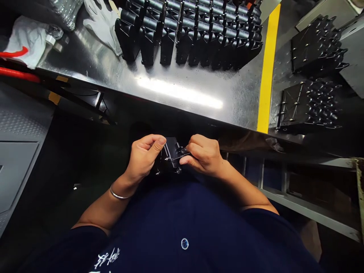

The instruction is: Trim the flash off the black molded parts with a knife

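Observation:
Close to my body, below the front edge of the metal table, a black plastic part (171, 148) with small protruding knobs and pins is held between both hands. My left hand (146, 154) pinches its left side, with the thumb on top and a silver bangle on the wrist. On the right side, my right hand (203, 154) has its fingers curled around a projecting piece of the same part, thumb below. The fingertips of the right hand partly cover that piece, so its shape is unclear.
Rows of similar black parts (187, 34) stand on the metal table (113, 76). White gloves (102, 24) lie left of them. A yellow strip (269, 76) crosses the table; two black stacks (315, 45) sit beyond it. A white cloth (27, 40) and red tube (19, 74) are far left.

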The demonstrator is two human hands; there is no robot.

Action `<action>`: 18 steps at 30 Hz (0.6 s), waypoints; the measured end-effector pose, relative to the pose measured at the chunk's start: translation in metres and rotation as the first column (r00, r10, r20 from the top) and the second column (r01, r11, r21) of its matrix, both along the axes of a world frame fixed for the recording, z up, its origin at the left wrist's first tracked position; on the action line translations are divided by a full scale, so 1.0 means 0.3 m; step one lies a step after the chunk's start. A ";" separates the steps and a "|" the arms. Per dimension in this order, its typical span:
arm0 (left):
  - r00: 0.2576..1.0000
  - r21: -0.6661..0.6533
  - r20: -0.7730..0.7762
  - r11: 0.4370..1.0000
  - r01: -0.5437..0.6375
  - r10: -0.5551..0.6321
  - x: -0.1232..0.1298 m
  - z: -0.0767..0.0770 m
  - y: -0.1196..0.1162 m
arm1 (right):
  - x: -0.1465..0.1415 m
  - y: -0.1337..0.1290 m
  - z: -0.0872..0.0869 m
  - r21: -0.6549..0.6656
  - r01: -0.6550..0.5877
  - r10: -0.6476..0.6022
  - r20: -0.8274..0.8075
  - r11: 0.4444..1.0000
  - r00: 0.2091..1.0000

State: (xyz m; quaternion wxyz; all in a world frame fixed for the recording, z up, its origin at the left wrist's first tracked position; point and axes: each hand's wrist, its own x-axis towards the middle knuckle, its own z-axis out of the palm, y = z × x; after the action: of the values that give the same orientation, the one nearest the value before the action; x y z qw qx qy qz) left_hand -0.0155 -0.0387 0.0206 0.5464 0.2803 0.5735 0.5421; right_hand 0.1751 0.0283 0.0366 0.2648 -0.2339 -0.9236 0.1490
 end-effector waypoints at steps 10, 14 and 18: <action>0.997 -0.059 0.070 0.998 -0.033 0.037 0.008 -0.002 0.026 | 0.005 0.012 0.012 -0.438 -0.232 0.164 -0.189 0.868 0.968; 0.984 -0.142 0.163 0.989 -0.045 0.068 0.007 -0.005 0.041 | -0.013 -0.005 -0.015 -0.205 0.046 -0.081 -0.165 0.978 0.983; 0.970 -0.216 0.225 0.975 -0.045 0.095 0.011 -0.016 0.045 | -0.028 -0.013 -0.034 -0.036 0.160 -0.163 -0.128 0.987 0.978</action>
State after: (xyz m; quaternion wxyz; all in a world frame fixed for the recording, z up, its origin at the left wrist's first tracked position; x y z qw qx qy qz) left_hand -0.0122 -0.0253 0.0159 0.6170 0.1348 0.5688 0.5269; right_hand 0.1667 0.0245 0.0263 0.3326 -0.3012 -0.8803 0.1539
